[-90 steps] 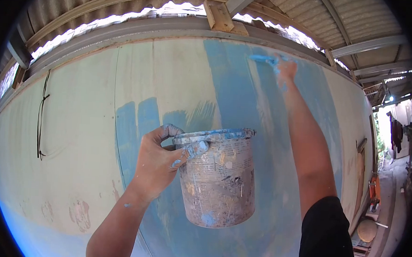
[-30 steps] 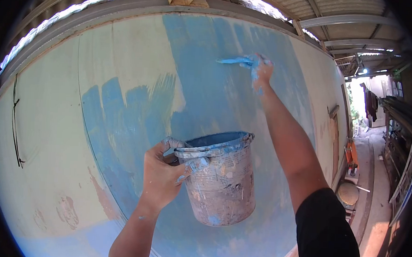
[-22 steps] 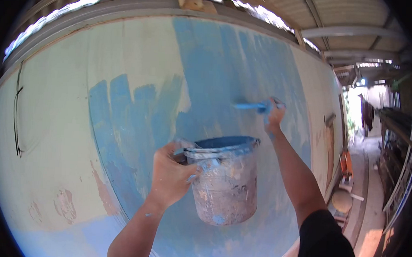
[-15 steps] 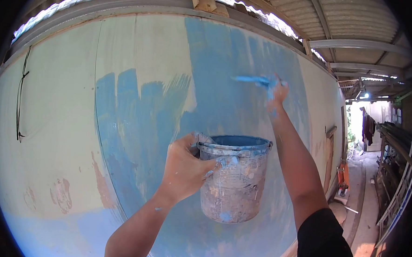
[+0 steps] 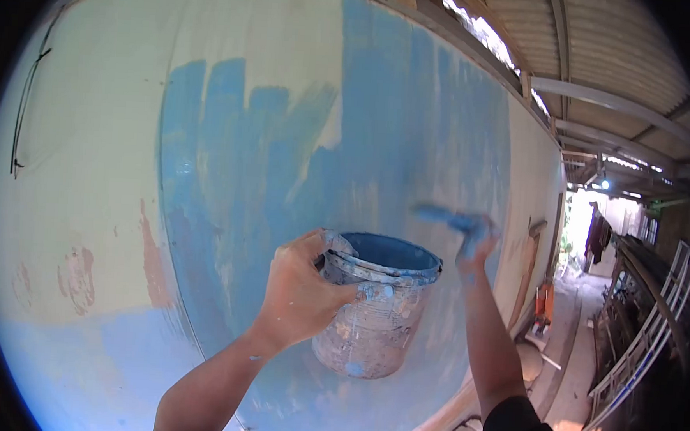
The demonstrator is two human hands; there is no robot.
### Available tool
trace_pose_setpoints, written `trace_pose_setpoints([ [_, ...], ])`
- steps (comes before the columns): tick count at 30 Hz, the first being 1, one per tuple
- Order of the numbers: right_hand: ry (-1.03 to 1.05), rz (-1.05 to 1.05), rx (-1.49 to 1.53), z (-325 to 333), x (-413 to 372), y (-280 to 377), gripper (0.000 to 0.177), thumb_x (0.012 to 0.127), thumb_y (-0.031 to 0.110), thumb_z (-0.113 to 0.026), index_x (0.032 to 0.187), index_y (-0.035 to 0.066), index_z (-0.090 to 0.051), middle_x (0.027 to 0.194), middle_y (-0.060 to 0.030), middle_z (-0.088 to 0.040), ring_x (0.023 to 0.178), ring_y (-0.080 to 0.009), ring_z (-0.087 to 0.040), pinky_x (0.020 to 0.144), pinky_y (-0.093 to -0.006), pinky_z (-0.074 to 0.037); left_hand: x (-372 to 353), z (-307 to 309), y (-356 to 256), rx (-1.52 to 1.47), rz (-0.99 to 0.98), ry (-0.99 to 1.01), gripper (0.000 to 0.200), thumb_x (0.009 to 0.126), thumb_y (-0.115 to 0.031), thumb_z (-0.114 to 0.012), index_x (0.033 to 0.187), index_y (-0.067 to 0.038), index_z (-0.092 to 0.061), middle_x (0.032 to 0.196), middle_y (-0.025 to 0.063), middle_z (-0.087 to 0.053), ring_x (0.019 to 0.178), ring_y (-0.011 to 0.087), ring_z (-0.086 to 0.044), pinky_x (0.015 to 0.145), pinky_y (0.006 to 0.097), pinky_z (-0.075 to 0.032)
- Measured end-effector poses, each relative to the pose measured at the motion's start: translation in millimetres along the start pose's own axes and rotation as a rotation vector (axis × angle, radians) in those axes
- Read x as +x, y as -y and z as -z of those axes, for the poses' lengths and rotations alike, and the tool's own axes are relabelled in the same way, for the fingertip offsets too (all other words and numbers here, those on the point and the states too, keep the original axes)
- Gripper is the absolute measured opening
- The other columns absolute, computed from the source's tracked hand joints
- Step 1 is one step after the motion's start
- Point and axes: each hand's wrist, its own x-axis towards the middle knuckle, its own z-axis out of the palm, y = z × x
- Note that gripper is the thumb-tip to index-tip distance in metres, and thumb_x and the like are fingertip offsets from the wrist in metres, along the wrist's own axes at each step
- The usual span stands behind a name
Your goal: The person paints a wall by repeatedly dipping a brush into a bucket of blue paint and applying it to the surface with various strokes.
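My left hand (image 5: 301, 285) is closed on the rim of a paint bucket (image 5: 378, 323), thumb on the outside and fingers over the edge. The bucket is crusted with dried paint, blue inside, and tilts a little in front of the wall. Wrapped round the handle of a blue-coated paintbrush (image 5: 441, 214), my right hand (image 5: 480, 244) is blurred by motion and smeared with blue. The brush points left, close over the painted part of the wall (image 5: 396, 140), just above and right of the bucket.
Pale green, unpainted wall (image 5: 108, 125) lies to the left, with a dark cord (image 5: 29, 105) hanging on it. On the right, a passage (image 5: 565, 328) runs back past an orange object (image 5: 543, 308), stacked lumber and a white frame (image 5: 651, 333). Corrugated roofing (image 5: 619, 42) is overhead.
My right hand has swept the paintbrush down the wall, lower in view and nearer the bucket. The view has shifted downward, and the bucket leans more, showing more of its inside.
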Motion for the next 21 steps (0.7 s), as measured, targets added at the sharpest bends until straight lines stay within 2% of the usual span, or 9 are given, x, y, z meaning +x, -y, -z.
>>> trace_pose_setpoints([
  [2,0.089,0.137,-0.074,-6,48,-10,0.030,0.099,0.027,-0.056,0.090,0.002,-0.068,0.089,-0.0151,-0.071,0.086,-0.0273,-0.072,0.079,-0.0460,-0.061,-5,-5,0,0.021,-0.011,0.001,0.033,0.064,0.009,-0.080,0.093,0.005,-0.065,0.092,0.0070,-0.068,0.089,0.0156,-0.067,0.084,0.0317,-0.055],
  [3,-0.100,0.035,-0.017,-37,62,-1,0.027,0.100,0.023,-0.054,0.093,0.002,-0.069,0.093,-0.0143,-0.071,0.091,-0.0272,-0.072,0.085,-0.0445,-0.060,-6,-9,2,0.044,-0.039,-0.019,0.034,0.063,0.008,-0.081,0.093,0.004,-0.065,0.093,0.0072,-0.067,0.089,0.0161,-0.067,0.085,0.0319,-0.055],
  [5,-0.031,0.074,-0.097,-56,96,-12,0.022,0.100,0.019,-0.056,0.096,0.001,-0.068,0.096,-0.0151,-0.071,0.093,-0.0274,-0.071,0.088,-0.0449,-0.060,-14,-13,13,0.079,-0.083,-0.017,0.034,0.062,0.006,-0.082,0.092,0.004,-0.066,0.092,0.0077,-0.066,0.088,0.0164,-0.067,0.083,0.0314,-0.056],
  [7,0.196,-0.014,0.174,-73,87,-18,0.018,0.099,0.016,-0.060,0.096,0.000,-0.068,0.096,-0.0153,-0.072,0.091,-0.0269,-0.071,0.089,-0.0459,-0.059,-23,-18,28,0.099,-0.135,-0.027,0.035,0.061,0.004,-0.083,0.091,0.003,-0.066,0.092,0.0082,-0.066,0.087,0.0166,-0.067,0.082,0.0309,-0.056],
  [9,-0.044,-0.129,0.082,-76,44,-32,0.018,0.099,0.014,-0.061,0.097,-0.002,-0.068,0.097,-0.0158,-0.072,0.091,-0.0269,-0.071,0.088,-0.0450,-0.060,-34,-21,36,0.171,-0.171,-0.028,0.035,0.061,0.001,-0.085,0.090,0.003,-0.066,0.091,0.0092,-0.065,0.086,0.0164,-0.067,0.078,0.0299,-0.056],
  [13,-0.103,0.006,-0.268,8,-59,-64,0.028,0.099,0.019,-0.063,0.087,-0.006,-0.066,0.092,-0.0185,-0.072,0.082,-0.0293,-0.072,0.075,-0.0453,-0.064,-49,-18,61,0.109,-0.152,-0.025,0.039,0.061,-0.008,-0.090,0.092,0.003,-0.068,0.090,0.0121,-0.069,0.080,0.0210,-0.068,0.069,0.0311,-0.053],
  [15,-0.079,-0.168,-0.115,22,-110,-18,0.020,0.097,0.012,-0.065,0.081,0.000,-0.067,0.084,-0.0122,-0.071,0.070,-0.0208,-0.069,0.067,-0.0380,-0.062,-56,-15,63,0.088,-0.144,-0.016,0.040,0.061,-0.008,-0.090,0.093,0.004,-0.068,0.092,0.0132,-0.069,0.081,0.0212,-0.069,0.071,0.0313,-0.054],
  [18,-0.127,-0.370,-0.210,53,-115,2,0.023,0.098,0.012,-0.063,0.078,0.001,-0.062,0.082,-0.0129,-0.070,0.065,-0.0230,-0.069,0.063,-0.0388,-0.062,-61,-12,73,0.087,-0.172,-0.021,0.041,0.060,-0.007,-0.090,0.093,0.004,-0.069,0.093,0.0134,-0.069,0.082,0.0200,-0.069,0.072,0.0305,-0.054],
  [21,-0.086,-0.192,-0.197,56,-80,-12,0.028,0.100,0.020,-0.061,0.084,-0.002,-0.063,0.090,-0.0192,-0.071,0.080,-0.0309,-0.073,0.075,-0.0476,-0.065,-69,-16,76,0.018,-0.146,-0.034,0.042,0.059,-0.005,-0.091,0.093,0.005,-0.069,0.094,0.0128,-0.069,0.084,0.0186,-0.069,0.073,0.0294,-0.055],
])
